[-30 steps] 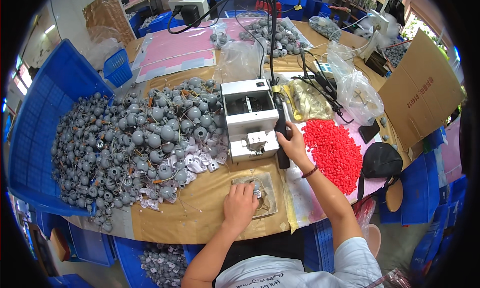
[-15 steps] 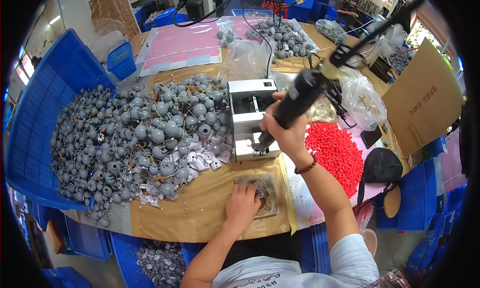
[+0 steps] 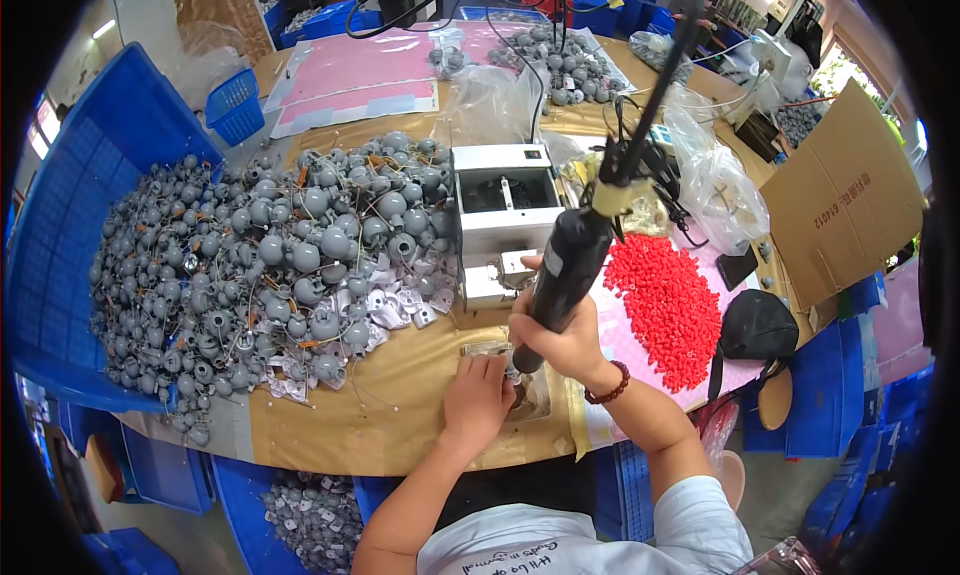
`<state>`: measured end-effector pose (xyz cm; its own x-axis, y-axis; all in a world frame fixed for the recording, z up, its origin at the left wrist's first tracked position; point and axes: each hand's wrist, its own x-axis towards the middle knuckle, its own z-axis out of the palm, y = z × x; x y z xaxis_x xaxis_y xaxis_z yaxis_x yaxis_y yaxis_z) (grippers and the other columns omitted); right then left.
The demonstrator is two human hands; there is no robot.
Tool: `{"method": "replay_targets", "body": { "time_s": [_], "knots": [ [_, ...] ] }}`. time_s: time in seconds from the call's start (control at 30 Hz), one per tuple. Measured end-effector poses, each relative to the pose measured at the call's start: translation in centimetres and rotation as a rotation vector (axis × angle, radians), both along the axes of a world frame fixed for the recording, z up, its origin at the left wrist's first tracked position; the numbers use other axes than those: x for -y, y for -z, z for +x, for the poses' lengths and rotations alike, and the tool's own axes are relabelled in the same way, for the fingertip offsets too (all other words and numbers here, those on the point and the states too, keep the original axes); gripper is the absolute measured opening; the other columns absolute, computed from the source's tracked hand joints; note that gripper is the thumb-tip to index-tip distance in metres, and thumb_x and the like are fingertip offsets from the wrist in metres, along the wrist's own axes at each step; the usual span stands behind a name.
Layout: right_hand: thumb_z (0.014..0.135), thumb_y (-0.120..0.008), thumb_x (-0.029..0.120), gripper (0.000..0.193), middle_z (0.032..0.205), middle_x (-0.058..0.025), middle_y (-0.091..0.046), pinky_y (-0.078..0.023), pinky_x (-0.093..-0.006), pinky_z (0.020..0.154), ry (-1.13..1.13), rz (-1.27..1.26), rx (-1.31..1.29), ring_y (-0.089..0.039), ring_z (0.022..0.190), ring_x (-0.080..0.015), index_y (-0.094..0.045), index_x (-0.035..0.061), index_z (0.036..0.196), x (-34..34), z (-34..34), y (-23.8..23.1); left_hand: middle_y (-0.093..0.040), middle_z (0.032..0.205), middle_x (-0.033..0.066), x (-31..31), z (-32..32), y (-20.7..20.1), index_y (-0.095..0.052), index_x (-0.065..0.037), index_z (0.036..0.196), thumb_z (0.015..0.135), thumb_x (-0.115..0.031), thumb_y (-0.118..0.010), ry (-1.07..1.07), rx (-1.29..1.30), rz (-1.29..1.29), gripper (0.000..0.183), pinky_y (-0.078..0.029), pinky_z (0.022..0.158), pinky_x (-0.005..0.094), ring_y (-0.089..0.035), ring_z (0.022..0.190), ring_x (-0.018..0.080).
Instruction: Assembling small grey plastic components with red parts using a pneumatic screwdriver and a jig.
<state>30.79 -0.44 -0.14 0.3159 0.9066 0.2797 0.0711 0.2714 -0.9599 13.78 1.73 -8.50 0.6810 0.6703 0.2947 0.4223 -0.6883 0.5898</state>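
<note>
Head camera view: the right hand (image 3: 568, 343) is wrapped around the thick black tool (image 3: 568, 265), which now slants in front of the white machine (image 3: 510, 227), its tip pointing down and its cord (image 3: 662, 90) running up past the machine's right side. Half a second ago that tip was at the machine's front block; since then it has come toward the wearer, to the left hand's fingertips, so tool and hand now meet at one spot over the flat plate (image 3: 541, 407) just in front of the machine. The left hand (image 3: 478, 400) stays there, fingers bent over the plate's left part; whatever lies under them is mostly hidden, so I cannot tell whether they pinch a piece, nor whether the tip is touching or just above. Left of the machine spreads a large heap of grey round parts (image 3: 325, 237), with small white pieces (image 3: 392, 310) along its near edge and a blue crate (image 3: 65, 245) beyond; right of the machine lie the small red pieces (image 3: 665, 315) and, farther out, a black bag (image 3: 760, 327).
</note>
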Motion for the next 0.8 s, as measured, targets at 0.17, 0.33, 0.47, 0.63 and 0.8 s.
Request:
{"method": "replay_targets", "body": {
  "time_s": [0.17,0.33,0.47,0.63,0.8],
  "knots": [
    [0.088,-0.066,-0.014,0.074,0.088,-0.0087,-0.067,-0.056,-0.0319,0.071,-0.029,0.089,-0.003,-0.066,0.075,-0.0154,-0.034,0.0003,0.153,0.8,-0.4,1.5,-0.065,0.102,0.0089,0.0,0.0,-0.4,-0.068,-0.006,0.116,0.081,-0.011,-0.074,-0.017,-0.037,-0.003,0.037,-0.056,0.080,0.0440,-0.062,0.102,0.0314],
    [0.087,-0.066,-0.016,0.075,0.088,-0.0089,-0.066,-0.055,-0.0311,0.071,-0.063,0.124,-0.003,-0.066,0.075,-0.0150,-0.035,0.0009,0.153,0.8,-0.5,1.0,-0.064,0.101,0.0078,0.0,0.0,-0.1,-0.068,-0.007,0.118,0.080,-0.011,-0.074,-0.027,-0.027,0.026,0.039,-0.057,0.078,0.0433,-0.062,0.101,0.0303],
    [0.087,-0.067,-0.016,0.075,0.087,-0.0092,-0.066,-0.055,-0.0305,0.070,-0.063,0.127,0.026,-0.066,0.075,-0.0149,-0.035,0.0013,0.153,0.8,-0.6,1.0,-0.064,0.100,0.0075,0.0,0.1,-0.1,-0.068,-0.009,0.118,0.079,-0.011,-0.075,-0.033,-0.034,0.030,0.040,-0.057,0.077,0.0434,-0.062,0.100,0.0299],
    [0.087,-0.068,-0.015,0.072,0.087,-0.0091,-0.066,-0.054,-0.0293,0.070,-0.048,0.116,0.138,-0.065,0.075,-0.0141,-0.038,0.0030,0.149,1.3,-0.6,2.0,-0.063,0.099,0.0073,0.1,0.0,0.3,-0.066,-0.010,0.113,0.078,-0.011,-0.075,-0.034,-0.004,0.053,0.036,-0.057,0.076,0.0439,-0.062,0.099,0.0299],
    [0.087,-0.077,-0.003,0.053,0.089,-0.0027,-0.067,-0.054,-0.0294,0.078,-0.087,0.089,0.047,-0.064,0.080,-0.0105,-0.052,0.0001,0.134,2.7,-1.5,2.7,-0.061,0.098,0.0072,-0.2,0.0,0.4,-0.062,-0.010,0.105,0.079,-0.010,-0.073,-0.009,0.042,0.041,0.028,-0.056,0.074,0.0446,-0.062,0.097,0.0308]
  ]
}}
